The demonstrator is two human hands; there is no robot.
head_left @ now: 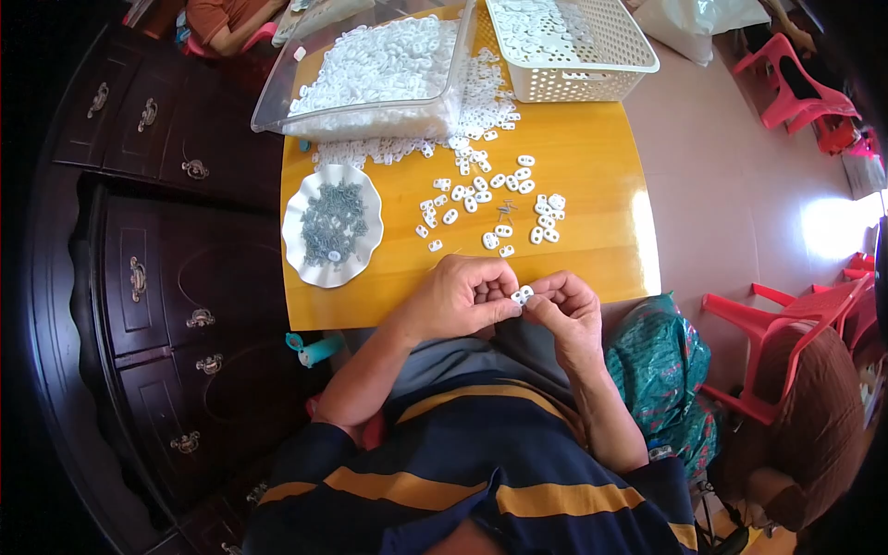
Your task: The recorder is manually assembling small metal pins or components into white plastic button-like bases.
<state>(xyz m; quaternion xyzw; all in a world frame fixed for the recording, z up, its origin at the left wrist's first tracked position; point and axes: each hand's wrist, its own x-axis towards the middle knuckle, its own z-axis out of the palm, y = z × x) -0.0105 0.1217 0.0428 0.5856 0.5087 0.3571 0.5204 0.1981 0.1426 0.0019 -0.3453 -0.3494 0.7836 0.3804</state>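
Observation:
Between my two hands, over the table's near edge, is a small white plastic piece (pixel 523 295) with dark holes. My left hand (pixel 470 294) pinches it from the left with thumb and forefinger. From the other side my right hand (pixel 566 308) grips it between thumb and fingertips. Just beyond lie loose white two-holed oval pieces (pixel 490 240), with a few small grey screws or pins (pixel 506 211) among them. A scalloped white dish (pixel 294 227) to the left holds a heap of small grey metal parts (pixel 333 217).
At the back of the yellow table (pixel 398 296) stand a clear bin (pixel 370 120) full of white pieces and a perforated white basket (pixel 587 81). More pieces spill around them. Dark drawers (pixel 148 277) flank the left. Red stools (pixel 758 342) and a green bag (pixel 657 370) are at right.

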